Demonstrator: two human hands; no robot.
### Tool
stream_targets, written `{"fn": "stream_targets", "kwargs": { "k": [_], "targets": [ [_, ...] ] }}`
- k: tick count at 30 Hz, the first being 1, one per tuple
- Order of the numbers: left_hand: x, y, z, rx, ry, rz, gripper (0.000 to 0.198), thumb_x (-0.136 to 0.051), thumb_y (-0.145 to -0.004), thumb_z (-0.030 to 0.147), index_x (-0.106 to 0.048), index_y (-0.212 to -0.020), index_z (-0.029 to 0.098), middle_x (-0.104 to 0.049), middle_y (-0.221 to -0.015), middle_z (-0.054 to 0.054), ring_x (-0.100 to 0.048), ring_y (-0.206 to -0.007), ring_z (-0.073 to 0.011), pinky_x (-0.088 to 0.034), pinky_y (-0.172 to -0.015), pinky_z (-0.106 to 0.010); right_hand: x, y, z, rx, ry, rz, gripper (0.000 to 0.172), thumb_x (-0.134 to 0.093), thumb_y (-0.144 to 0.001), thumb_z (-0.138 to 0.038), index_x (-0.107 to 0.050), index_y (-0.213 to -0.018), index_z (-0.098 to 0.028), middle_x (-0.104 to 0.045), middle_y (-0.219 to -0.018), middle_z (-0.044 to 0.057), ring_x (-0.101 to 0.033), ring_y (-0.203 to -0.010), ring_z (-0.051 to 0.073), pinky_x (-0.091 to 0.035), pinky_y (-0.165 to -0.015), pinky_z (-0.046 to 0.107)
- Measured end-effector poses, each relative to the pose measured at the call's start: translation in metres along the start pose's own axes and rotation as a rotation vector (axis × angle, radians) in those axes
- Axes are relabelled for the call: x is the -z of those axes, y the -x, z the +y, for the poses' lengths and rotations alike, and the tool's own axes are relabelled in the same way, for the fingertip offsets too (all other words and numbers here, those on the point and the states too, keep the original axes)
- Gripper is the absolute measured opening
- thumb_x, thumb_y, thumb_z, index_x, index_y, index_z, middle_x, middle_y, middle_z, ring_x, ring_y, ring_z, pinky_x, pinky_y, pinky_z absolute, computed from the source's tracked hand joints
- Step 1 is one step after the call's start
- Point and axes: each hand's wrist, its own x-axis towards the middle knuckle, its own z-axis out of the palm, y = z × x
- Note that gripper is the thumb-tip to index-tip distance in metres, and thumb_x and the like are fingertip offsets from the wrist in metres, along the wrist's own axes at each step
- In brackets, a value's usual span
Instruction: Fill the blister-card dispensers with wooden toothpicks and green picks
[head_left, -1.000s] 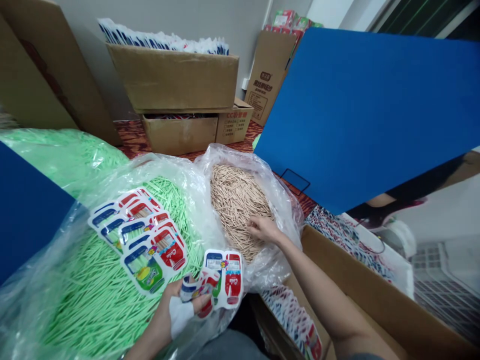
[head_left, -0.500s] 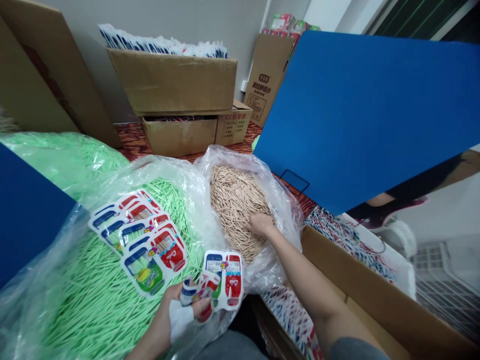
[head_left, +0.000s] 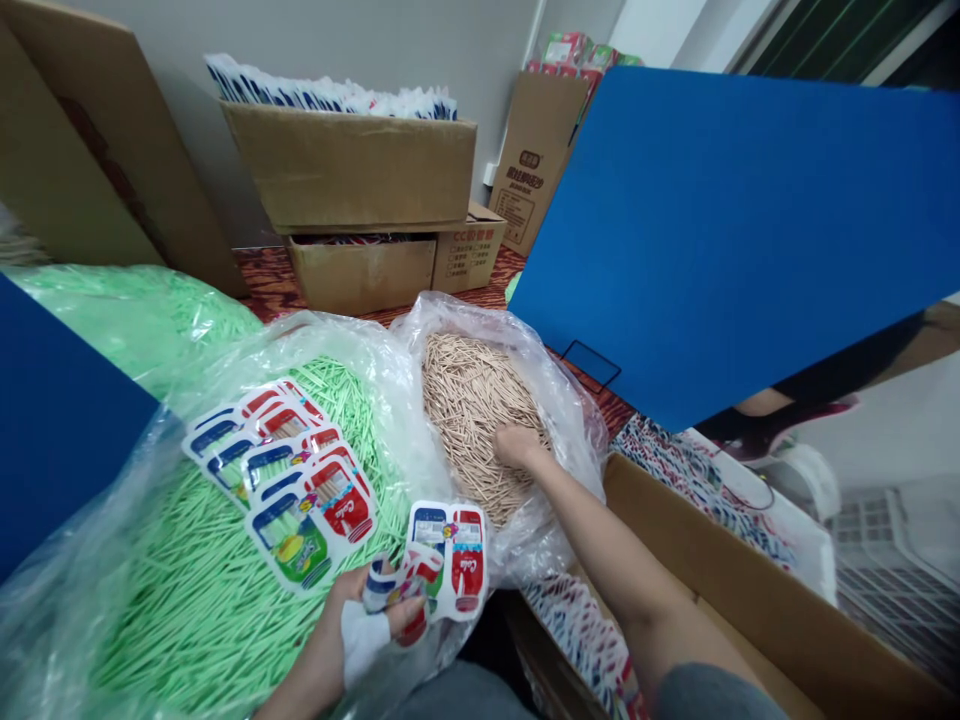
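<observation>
My left hand [head_left: 364, 612], with a white wrap near the thumb, is closed on bent printed pouches [head_left: 412, 588]. A flat pouch [head_left: 465, 562] with blue, red and green panels lies against them. My right hand [head_left: 519, 446] reaches into the thin brown sticks [head_left: 466, 385], its fingers curled down and partly hidden among them. Those sticks fill a clear plastic bag [head_left: 574, 425]. To the left, thin green sticks [head_left: 217, 610] fill another open bag. On top of them rests a fanned pile of similar pouches [head_left: 300, 545], some showing sticks inside.
Cardboard boxes [head_left: 360, 165] packed with pouches stand at the back wall. A large blue board [head_left: 720, 220] slants across the right, with part of a person behind it. An open carton [head_left: 742, 570] sits beside my right arm. Another blue panel [head_left: 60, 430] is at left.
My right hand has shifted very slightly left and its fingers look more tucked into the brown sticks. My left hand keeps its hold; the whole view has moved a little.
</observation>
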Motion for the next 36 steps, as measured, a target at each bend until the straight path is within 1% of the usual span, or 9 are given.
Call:
{"fn": "stream_targets", "kwargs": {
  "k": [6,9,12,16,20,23,27,31,36],
  "targets": [
    [-0.001,-0.002,0.001,-0.015,-0.014,-0.002,0.024,-0.070,-0.065,0.037,-0.061,-0.063,0.015,-0.056,-0.054,0.001,-0.048,-0.051,-0.0134,-0.043,-0.054,-0.025,0.000,0.006,0.003,0.011,-0.028,0.053,0.033,-0.043,-0.088,-0.017,-0.060,-0.115,-0.008,-0.062,-0.117,0.026,-0.061,-0.109,0.031,-0.047,-0.086,0.043],
    [-0.001,-0.004,-0.003,-0.026,-0.029,-0.019,0.025,-0.069,-0.068,0.038,-0.061,-0.065,0.014,-0.059,-0.057,0.000,-0.050,-0.053,-0.0139,-0.043,-0.054,-0.025,0.005,0.015,0.015,0.029,-0.087,0.075,0.030,-0.042,-0.089,-0.016,-0.059,-0.113,-0.008,-0.065,-0.109,0.026,-0.063,-0.105,0.031,-0.045,-0.086,0.043],
    [0.001,-0.005,-0.006,-0.009,-0.021,-0.020,0.025,-0.068,-0.070,0.038,-0.063,-0.068,0.013,-0.065,-0.063,-0.003,-0.056,-0.058,-0.0163,-0.045,-0.057,-0.026,0.008,0.026,0.029,0.089,-0.210,0.071,0.026,-0.041,-0.092,-0.024,-0.060,-0.103,-0.010,-0.069,-0.095,0.019,-0.066,-0.092,0.026,-0.045,-0.081,0.037],
    [0.002,-0.009,-0.007,-0.002,0.070,-0.082,0.028,-0.068,-0.074,0.039,-0.067,-0.081,0.012,-0.071,-0.076,-0.007,-0.062,-0.069,-0.0207,-0.049,-0.066,-0.029,0.000,0.041,0.035,0.166,-0.448,0.076,0.031,-0.032,-0.096,-0.032,-0.056,-0.085,-0.016,-0.067,-0.080,0.005,-0.062,-0.076,0.016,-0.045,-0.072,0.025],
    [0.001,-0.012,-0.010,-0.027,0.055,-0.064,0.031,-0.067,-0.075,0.041,-0.068,-0.075,0.011,-0.070,-0.071,-0.008,-0.062,-0.065,-0.0205,-0.049,-0.063,-0.029,-0.011,0.045,0.029,0.182,-0.691,0.121,0.022,-0.039,-0.092,-0.030,-0.049,-0.077,-0.018,-0.060,-0.076,0.002,-0.056,-0.075,0.015,-0.043,-0.072,0.026],
    [0.001,-0.012,-0.009,-0.023,0.071,-0.039,0.031,-0.070,-0.072,0.041,-0.069,-0.079,0.011,-0.071,-0.073,-0.008,-0.064,-0.067,-0.0218,-0.050,-0.064,-0.030,-0.016,0.042,0.023,0.196,-0.916,0.106,0.022,-0.039,-0.092,-0.036,-0.046,-0.078,-0.020,-0.054,-0.069,-0.001,-0.055,-0.068,0.014,-0.044,-0.068,0.027],
    [0.002,-0.010,-0.009,0.017,0.115,0.009,0.032,-0.073,-0.069,0.041,-0.070,-0.081,0.011,-0.072,-0.074,-0.008,-0.065,-0.070,-0.0236,-0.051,-0.065,-0.031,-0.022,0.042,0.015,0.212,-1.226,0.029,0.030,-0.043,-0.088,-0.050,-0.049,-0.082,-0.021,-0.051,-0.066,-0.003,-0.053,-0.060,0.012,-0.047,-0.060,0.026],
    [0.003,-0.010,-0.013,-0.001,0.130,0.004,0.031,-0.073,-0.071,0.039,-0.071,-0.085,0.012,-0.073,-0.079,-0.008,-0.066,-0.072,-0.0230,-0.051,-0.068,-0.031,-0.025,0.049,0.005,0.211,-1.444,-0.059,0.043,-0.058,-0.074,-0.062,-0.053,-0.079,-0.020,-0.046,-0.055,-0.006,-0.045,-0.049,0.010,-0.043,-0.049,0.024],
    [-0.008,-0.013,0.003,-0.011,0.247,-0.022,0.027,-0.078,-0.067,0.033,-0.071,-0.083,0.012,-0.073,-0.075,-0.006,-0.065,-0.067,-0.0207,-0.051,-0.066,-0.030,-0.023,0.065,-0.022,0.185,-1.645,-0.001,0.050,-0.058,-0.070,-0.068,-0.051,-0.086,-0.021,-0.042,-0.057,-0.007,-0.040,-0.047,0.008,-0.035,-0.044,0.020]
  ]
}}
